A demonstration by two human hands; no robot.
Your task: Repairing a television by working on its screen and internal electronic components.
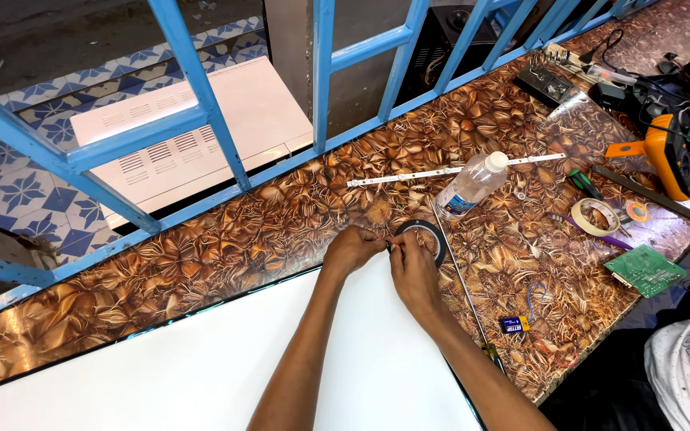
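Both hands met at white panel (pixel 201 367) top edge: left hand (pixel 350 249) and right hand (pixel 414 267) pinched tape end off black tape roll (pixel 423 236) beside them. No tape laid on panel yet, afaict.

White panel screen (pixel 225 359) — blue-labelled clear bottle (pixel 473 185) beyond.

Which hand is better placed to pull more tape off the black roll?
Probably the right hand: it lies against the black tape roll, fingertips at its near edge. The left hand sits farther left, over the white panel edge.
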